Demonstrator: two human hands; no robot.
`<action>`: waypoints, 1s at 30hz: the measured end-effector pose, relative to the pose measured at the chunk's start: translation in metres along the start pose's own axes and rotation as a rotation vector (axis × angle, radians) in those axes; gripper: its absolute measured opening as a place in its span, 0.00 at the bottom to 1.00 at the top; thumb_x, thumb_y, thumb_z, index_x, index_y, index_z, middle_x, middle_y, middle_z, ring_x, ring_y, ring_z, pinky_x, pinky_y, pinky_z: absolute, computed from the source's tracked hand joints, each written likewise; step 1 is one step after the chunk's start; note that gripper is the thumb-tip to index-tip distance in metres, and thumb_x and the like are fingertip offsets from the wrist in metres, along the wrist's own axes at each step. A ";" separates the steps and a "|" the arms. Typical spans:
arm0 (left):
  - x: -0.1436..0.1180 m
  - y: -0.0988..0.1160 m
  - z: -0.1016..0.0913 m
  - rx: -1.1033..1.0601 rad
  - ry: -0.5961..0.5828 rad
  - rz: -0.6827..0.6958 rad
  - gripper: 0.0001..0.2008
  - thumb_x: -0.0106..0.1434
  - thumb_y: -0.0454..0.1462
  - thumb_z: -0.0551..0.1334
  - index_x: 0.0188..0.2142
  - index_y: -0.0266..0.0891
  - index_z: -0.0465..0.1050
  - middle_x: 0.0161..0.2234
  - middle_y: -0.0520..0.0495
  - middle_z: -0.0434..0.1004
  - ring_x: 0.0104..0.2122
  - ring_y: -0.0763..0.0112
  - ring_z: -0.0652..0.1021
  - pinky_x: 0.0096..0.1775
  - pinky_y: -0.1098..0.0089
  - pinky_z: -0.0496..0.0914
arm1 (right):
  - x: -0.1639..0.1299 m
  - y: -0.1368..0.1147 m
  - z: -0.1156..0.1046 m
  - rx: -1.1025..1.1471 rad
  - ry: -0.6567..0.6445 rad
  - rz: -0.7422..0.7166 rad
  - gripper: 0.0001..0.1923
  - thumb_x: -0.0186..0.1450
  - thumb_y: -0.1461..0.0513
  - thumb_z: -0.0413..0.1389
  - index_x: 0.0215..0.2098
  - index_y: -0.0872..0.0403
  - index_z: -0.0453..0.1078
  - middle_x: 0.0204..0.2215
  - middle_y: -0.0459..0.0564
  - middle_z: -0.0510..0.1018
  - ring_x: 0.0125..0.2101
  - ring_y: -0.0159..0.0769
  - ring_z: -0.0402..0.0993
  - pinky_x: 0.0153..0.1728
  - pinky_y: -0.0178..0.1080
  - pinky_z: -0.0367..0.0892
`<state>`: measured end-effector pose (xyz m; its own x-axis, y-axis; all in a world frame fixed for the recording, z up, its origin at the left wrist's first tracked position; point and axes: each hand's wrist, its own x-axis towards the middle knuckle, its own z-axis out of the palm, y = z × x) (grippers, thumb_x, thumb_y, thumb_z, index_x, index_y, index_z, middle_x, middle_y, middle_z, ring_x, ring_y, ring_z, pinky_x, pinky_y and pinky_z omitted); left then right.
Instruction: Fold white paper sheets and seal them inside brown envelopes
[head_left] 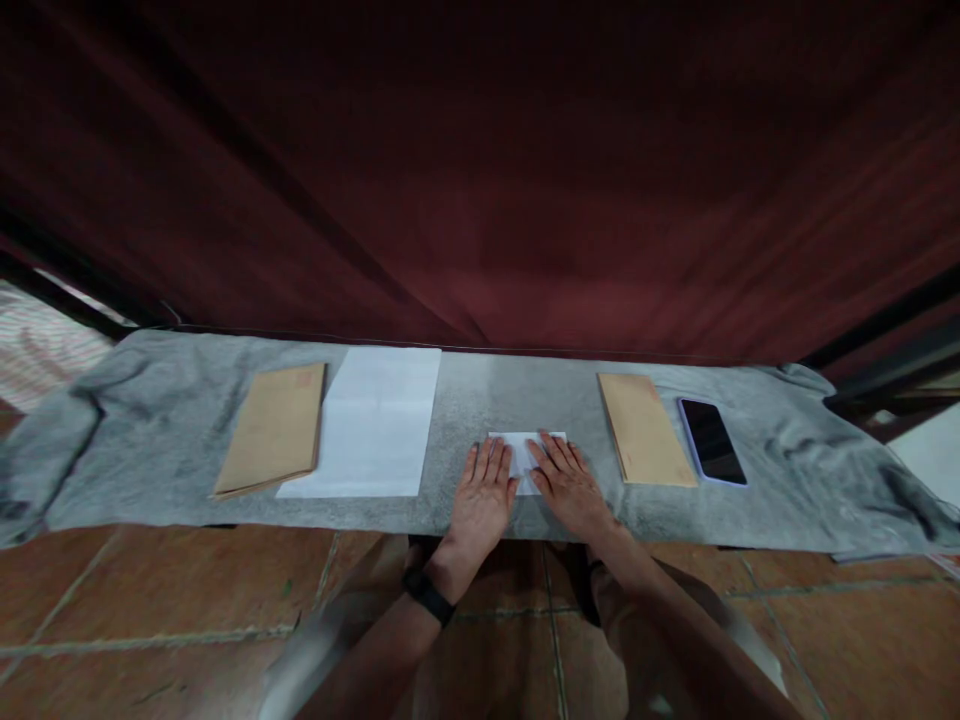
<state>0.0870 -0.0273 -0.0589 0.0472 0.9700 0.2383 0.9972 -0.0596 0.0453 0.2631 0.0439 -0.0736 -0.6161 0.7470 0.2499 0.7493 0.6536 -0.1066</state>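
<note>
Left hand [482,492], right hand [568,482], flat on folded paper [523,450], near table edge [300,525]

You see a brown envelope [275,428] and white sheets [375,420] at left, another envelope [645,428] with a phone [711,441] beside it at right, a red curtain [480,170] behind.

The surface [480,395] is covered in mottled grey. The folded paper [523,450] under the hands is white, and the large sheet [375,420] further left is white too. The two envelopes, one on the left [274,428] and one on the right [645,428], are plain light brown. The phone [711,441] has a black screen with a pale lilac edge. The curtain [480,170] behind is dark red. The floor [150,600] has reddish-brown tiles with pale joints. The wrist band [427,595] is black.
</note>
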 end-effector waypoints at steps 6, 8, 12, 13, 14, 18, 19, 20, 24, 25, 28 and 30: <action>0.000 0.003 0.007 0.038 0.008 0.073 0.25 0.74 0.40 0.48 0.65 0.29 0.62 0.66 0.34 0.63 0.68 0.57 0.61 0.68 0.53 0.54 | -0.005 0.019 0.000 -0.040 0.003 0.021 0.26 0.75 0.56 0.45 0.69 0.50 0.58 0.70 0.53 0.59 0.67 0.48 0.56 0.65 0.52 0.54; 0.000 0.004 0.010 0.040 -0.002 0.109 0.25 0.74 0.38 0.47 0.65 0.29 0.61 0.66 0.33 0.64 0.67 0.59 0.62 0.68 0.53 0.54 | -0.006 0.025 0.000 -0.043 0.000 0.036 0.26 0.75 0.56 0.44 0.69 0.50 0.58 0.69 0.54 0.59 0.67 0.49 0.56 0.65 0.53 0.55; -0.002 0.005 0.011 -0.007 -0.067 0.127 0.26 0.72 0.33 0.46 0.67 0.31 0.57 0.66 0.32 0.62 0.68 0.56 0.61 0.67 0.48 0.55 | -0.006 0.035 -0.001 -0.028 0.000 0.085 0.25 0.75 0.56 0.43 0.69 0.50 0.59 0.69 0.54 0.60 0.67 0.51 0.55 0.64 0.56 0.55; -0.002 0.005 0.010 -0.025 -0.083 0.127 0.26 0.71 0.32 0.45 0.67 0.32 0.56 0.67 0.32 0.61 0.68 0.55 0.61 0.67 0.47 0.54 | -0.006 0.036 -0.002 -0.020 0.002 0.096 0.26 0.75 0.56 0.43 0.69 0.51 0.59 0.69 0.55 0.60 0.68 0.51 0.54 0.64 0.56 0.55; -0.002 0.006 0.009 -0.038 -0.096 0.128 0.27 0.70 0.31 0.45 0.68 0.33 0.56 0.67 0.32 0.60 0.68 0.55 0.60 0.67 0.47 0.54 | -0.005 0.036 -0.002 -0.008 0.002 0.102 0.26 0.75 0.56 0.43 0.69 0.52 0.58 0.69 0.55 0.59 0.68 0.51 0.54 0.64 0.57 0.54; -0.001 0.009 0.003 -0.024 -0.110 0.148 0.28 0.68 0.27 0.46 0.67 0.32 0.56 0.67 0.32 0.61 0.68 0.54 0.61 0.67 0.46 0.56 | -0.002 0.026 -0.004 0.074 -0.020 0.055 0.27 0.75 0.57 0.42 0.70 0.55 0.56 0.70 0.56 0.57 0.69 0.48 0.52 0.65 0.56 0.53; -0.001 0.011 0.002 -0.013 -0.110 0.158 0.27 0.68 0.27 0.47 0.66 0.31 0.57 0.67 0.31 0.61 0.67 0.54 0.62 0.66 0.48 0.57 | -0.001 0.021 -0.003 0.097 -0.031 0.028 0.27 0.75 0.57 0.41 0.70 0.55 0.56 0.70 0.55 0.58 0.69 0.47 0.53 0.65 0.54 0.54; 0.000 0.012 0.001 -0.006 -0.109 0.167 0.26 0.68 0.27 0.47 0.65 0.29 0.58 0.66 0.31 0.62 0.67 0.54 0.62 0.66 0.49 0.58 | -0.001 0.016 -0.003 0.115 -0.041 0.001 0.27 0.75 0.57 0.41 0.69 0.55 0.57 0.69 0.55 0.59 0.69 0.46 0.53 0.66 0.52 0.54; 0.000 0.014 0.000 -0.010 -0.099 0.177 0.25 0.69 0.28 0.48 0.64 0.26 0.60 0.66 0.29 0.62 0.67 0.54 0.63 0.66 0.52 0.58 | -0.003 0.002 0.000 0.117 -0.054 -0.057 0.26 0.75 0.58 0.42 0.68 0.54 0.59 0.69 0.55 0.59 0.68 0.45 0.54 0.67 0.51 0.53; 0.000 0.014 -0.001 -0.014 -0.096 0.175 0.25 0.69 0.28 0.48 0.64 0.27 0.61 0.66 0.29 0.62 0.67 0.55 0.63 0.66 0.52 0.58 | -0.004 0.000 0.000 0.108 -0.049 -0.055 0.25 0.75 0.58 0.42 0.69 0.54 0.59 0.70 0.55 0.58 0.68 0.45 0.54 0.67 0.51 0.52; -0.002 0.011 -0.002 -0.028 -0.087 0.176 0.24 0.70 0.29 0.48 0.64 0.31 0.62 0.66 0.33 0.63 0.67 0.57 0.63 0.66 0.50 0.57 | -0.006 0.000 0.000 0.089 -0.025 -0.045 0.25 0.75 0.58 0.43 0.68 0.53 0.60 0.70 0.55 0.58 0.68 0.45 0.55 0.66 0.52 0.53; -0.004 0.007 -0.002 -0.034 -0.080 0.172 0.24 0.70 0.29 0.48 0.64 0.33 0.62 0.66 0.35 0.64 0.67 0.58 0.64 0.67 0.49 0.56 | -0.007 0.001 -0.001 0.080 -0.009 -0.036 0.25 0.75 0.58 0.44 0.68 0.52 0.61 0.69 0.54 0.59 0.68 0.45 0.55 0.66 0.51 0.55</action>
<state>0.0941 -0.0320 -0.0580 0.2226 0.9604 0.1676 0.9715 -0.2328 0.0437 0.2678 0.0394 -0.0748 -0.6450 0.7234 0.2465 0.7048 0.6877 -0.1740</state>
